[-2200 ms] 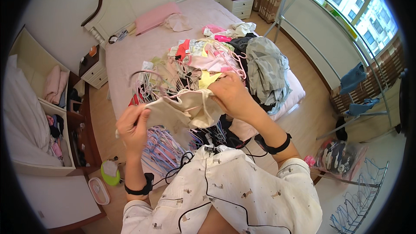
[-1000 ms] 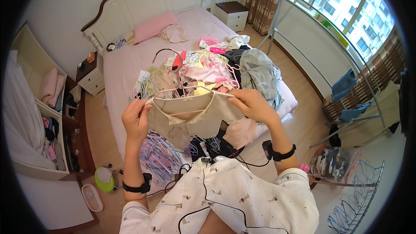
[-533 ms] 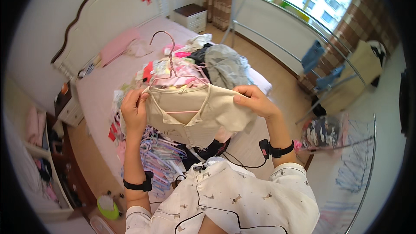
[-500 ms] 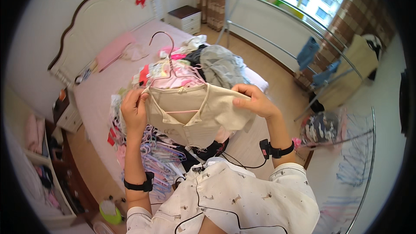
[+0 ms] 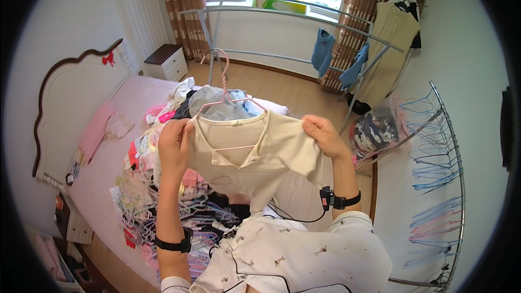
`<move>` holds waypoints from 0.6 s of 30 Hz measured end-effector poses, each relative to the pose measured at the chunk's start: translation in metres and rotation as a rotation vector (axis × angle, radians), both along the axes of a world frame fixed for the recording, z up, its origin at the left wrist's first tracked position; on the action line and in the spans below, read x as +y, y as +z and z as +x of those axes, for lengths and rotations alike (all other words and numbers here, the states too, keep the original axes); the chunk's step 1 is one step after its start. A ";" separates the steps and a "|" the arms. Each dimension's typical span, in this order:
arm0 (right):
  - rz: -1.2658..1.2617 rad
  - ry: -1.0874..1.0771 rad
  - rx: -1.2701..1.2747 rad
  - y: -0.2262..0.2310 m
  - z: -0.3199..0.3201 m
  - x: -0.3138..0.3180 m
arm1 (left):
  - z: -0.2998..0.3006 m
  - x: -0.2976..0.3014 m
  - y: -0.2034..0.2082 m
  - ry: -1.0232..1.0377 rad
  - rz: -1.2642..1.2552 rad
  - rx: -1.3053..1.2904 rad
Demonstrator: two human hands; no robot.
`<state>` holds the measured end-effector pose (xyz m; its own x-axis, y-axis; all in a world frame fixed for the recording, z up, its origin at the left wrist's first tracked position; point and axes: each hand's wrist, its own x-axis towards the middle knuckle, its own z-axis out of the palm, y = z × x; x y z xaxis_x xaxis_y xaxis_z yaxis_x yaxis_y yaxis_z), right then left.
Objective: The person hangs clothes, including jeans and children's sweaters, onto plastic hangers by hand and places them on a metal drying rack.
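Stretched between my hands is a small cream short-sleeved shirt (image 5: 241, 157) with an open buttoned neckline. A pink clothes hanger (image 5: 224, 78) sits inside it, its hook pointing up and its bar showing through the neck. My left hand (image 5: 175, 141) is closed on the shirt's left shoulder, thumb on top. At the other shoulder my right hand (image 5: 324, 134) pinches the fabric by the sleeve. Behind and below the shirt, a heap of mixed clothes (image 5: 144, 152) covers part of the bed, with many loose hangers (image 5: 146, 217) at its near side.
The pink-sheeted bed (image 5: 97, 184) fills the left. A metal drying rack (image 5: 260, 54) with blue garments (image 5: 323, 51) stands by the window. At right, a rail (image 5: 453, 152) carries several hangers, beside a clear bag of clothes (image 5: 375, 133). A white nightstand (image 5: 172, 68) stands beyond the bed.
My view has turned right, bringing more of the rack and hanger rail into sight. Both hands keep their hold on the shirt, which now hangs more spread out at the right sleeve.
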<state>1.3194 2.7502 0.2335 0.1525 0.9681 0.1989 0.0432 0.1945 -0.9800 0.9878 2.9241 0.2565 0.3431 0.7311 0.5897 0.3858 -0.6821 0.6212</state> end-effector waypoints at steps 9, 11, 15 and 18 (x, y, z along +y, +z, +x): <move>0.064 -0.425 0.185 -0.031 0.218 0.087 | 0.179 0.144 -0.032 -0.067 0.131 0.096; 0.088 -0.549 0.144 -0.044 0.267 0.120 | 0.221 0.179 -0.039 -0.109 0.110 0.123; 0.121 -0.745 0.050 -0.048 0.354 0.200 | 0.321 0.230 -0.046 -0.300 0.024 0.094; 0.075 -0.897 -0.117 -0.074 0.418 0.269 | 0.367 0.258 -0.052 -0.347 -0.026 0.130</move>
